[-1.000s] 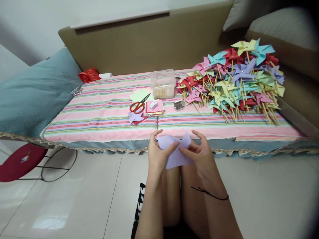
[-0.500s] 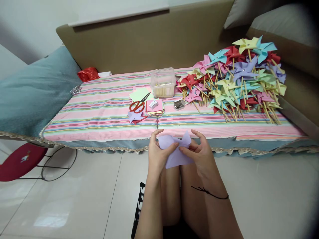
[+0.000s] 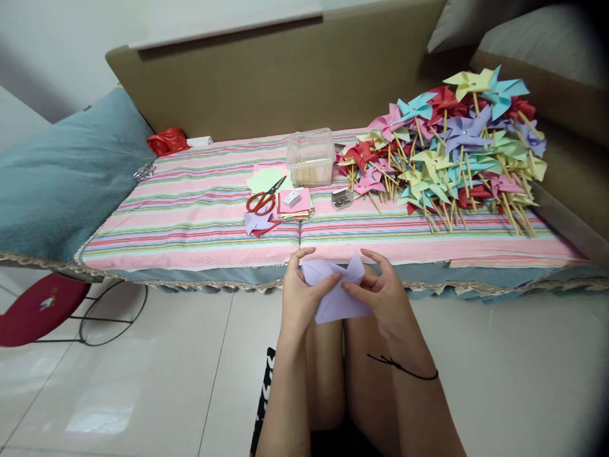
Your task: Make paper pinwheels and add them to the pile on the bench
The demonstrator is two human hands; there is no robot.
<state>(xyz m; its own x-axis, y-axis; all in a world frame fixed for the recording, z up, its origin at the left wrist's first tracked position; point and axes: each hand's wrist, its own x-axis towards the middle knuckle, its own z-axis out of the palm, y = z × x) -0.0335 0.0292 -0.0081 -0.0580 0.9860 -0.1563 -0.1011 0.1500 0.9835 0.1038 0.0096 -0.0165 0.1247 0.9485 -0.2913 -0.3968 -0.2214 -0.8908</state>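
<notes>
Above my knees I hold a sheet of purple paper (image 3: 343, 304) with cuts running in from its corners. My left hand (image 3: 304, 293) pinches it from the left, the thumb pressing near the middle. From the right my right hand (image 3: 380, 289) grips it, thumb also near the centre, where one pointed flap stands up between the hands. Both index fingers are raised off the paper. The fingers behind the sheet are partly hidden. Beyond my hands, orange-handled scissors (image 3: 261, 202) lie by purple and red paper pieces (image 3: 258, 222) and a stack of coloured paper (image 3: 307, 211).
Many finished paper pinwheels (image 3: 466, 134) on sticks are heaped at the right of the striped cover (image 3: 200, 219). A clear plastic tub (image 3: 311, 149) of sticks and a small open box of metal pins (image 3: 341, 199) stand mid-sofa. A red stool (image 3: 42, 308) is at lower left.
The right index finger has shifted slightly left. The purple paper has tilted a little, so its cut lines show more clearly; both hands keep their hold.
</notes>
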